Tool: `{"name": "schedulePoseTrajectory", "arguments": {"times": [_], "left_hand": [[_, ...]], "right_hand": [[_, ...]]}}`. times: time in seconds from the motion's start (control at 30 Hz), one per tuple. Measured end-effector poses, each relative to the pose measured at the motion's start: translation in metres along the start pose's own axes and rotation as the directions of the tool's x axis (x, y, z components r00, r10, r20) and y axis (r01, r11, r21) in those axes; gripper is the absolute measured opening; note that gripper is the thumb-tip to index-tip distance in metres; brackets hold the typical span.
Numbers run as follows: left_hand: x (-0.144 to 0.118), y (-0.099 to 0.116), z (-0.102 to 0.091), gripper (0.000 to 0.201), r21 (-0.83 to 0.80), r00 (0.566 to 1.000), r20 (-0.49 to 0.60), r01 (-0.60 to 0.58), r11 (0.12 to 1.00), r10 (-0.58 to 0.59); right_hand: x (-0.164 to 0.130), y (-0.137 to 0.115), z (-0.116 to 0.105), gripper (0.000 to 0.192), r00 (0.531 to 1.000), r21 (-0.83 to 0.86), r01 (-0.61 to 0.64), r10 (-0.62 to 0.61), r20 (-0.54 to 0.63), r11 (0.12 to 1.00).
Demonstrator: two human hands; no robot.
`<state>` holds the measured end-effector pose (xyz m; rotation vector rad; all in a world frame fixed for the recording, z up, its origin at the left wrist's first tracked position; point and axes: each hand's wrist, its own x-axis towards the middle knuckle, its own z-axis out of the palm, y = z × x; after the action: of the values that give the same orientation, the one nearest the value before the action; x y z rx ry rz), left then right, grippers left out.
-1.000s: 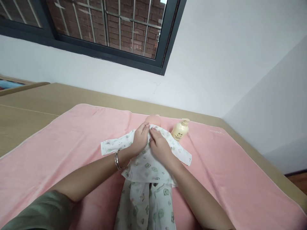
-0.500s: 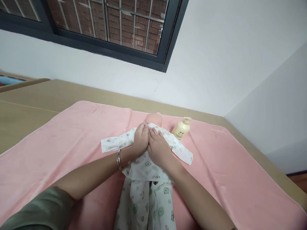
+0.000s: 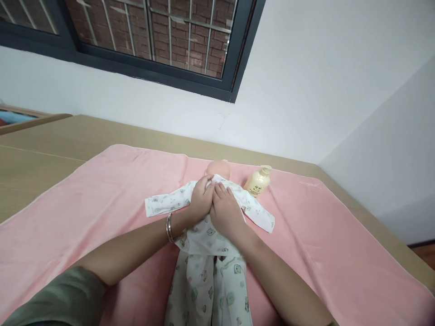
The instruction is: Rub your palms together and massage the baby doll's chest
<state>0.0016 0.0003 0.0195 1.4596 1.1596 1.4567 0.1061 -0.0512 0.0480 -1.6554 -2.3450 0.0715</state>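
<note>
A baby doll [image 3: 218, 169] lies stretched out, its head at the far end and its sleeves spread to both sides. It wears a white printed long-sleeved top [image 3: 207, 242] and matching trousers [image 3: 199, 290]. On the upper chest of the top rests my left hand [image 3: 202, 199], fingers extended, a silver bangle at the wrist. Right beside it, touching it, my right hand [image 3: 226, 208] lies flat with fingers stretched toward the doll's head. Both palms and the fabric under them are hidden.
The doll lies on a pink blanket [image 3: 112, 194] spread over a wooden surface [image 3: 44, 149]. A pale yellow pump bottle [image 3: 258, 182] stands to the right of the doll's head. Behind are a white wall [image 3: 288, 90] and a dark-framed window [image 3: 234, 68].
Both hands stay on the doll's chest, with the fingers of my left hand slightly shifted. The view has moved only a little.
</note>
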Motion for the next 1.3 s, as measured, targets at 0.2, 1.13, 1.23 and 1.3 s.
{"name": "schedulePoseTrajectory", "arguments": {"times": [0.2,1.13,1.23,1.3], "left_hand": [[-0.002,-0.01,0.003,0.038,0.286,0.982,0.024,-0.188,0.94,0.189],[0.015,-0.006,-0.01,0.028,0.722,0.936,0.324,-0.337,0.604,0.136],[0.001,-0.006,-0.004,0.037,0.767,0.928,0.303,-0.372,0.523,0.216],[-0.012,-0.007,0.001,0.044,0.79,0.915,0.304,-0.397,0.467,0.264]], "right_hand": [[0.027,0.05,-0.007,0.067,0.961,0.186,-0.274,0.278,0.008,0.943],[0.01,0.014,-0.004,0.057,0.972,-0.051,-0.232,0.229,-0.051,0.971],[0.015,0.021,-0.006,0.053,0.971,-0.012,-0.227,0.226,-0.075,0.974],[0.02,0.029,-0.008,0.048,0.969,0.024,-0.233,0.234,-0.082,0.972]]}}
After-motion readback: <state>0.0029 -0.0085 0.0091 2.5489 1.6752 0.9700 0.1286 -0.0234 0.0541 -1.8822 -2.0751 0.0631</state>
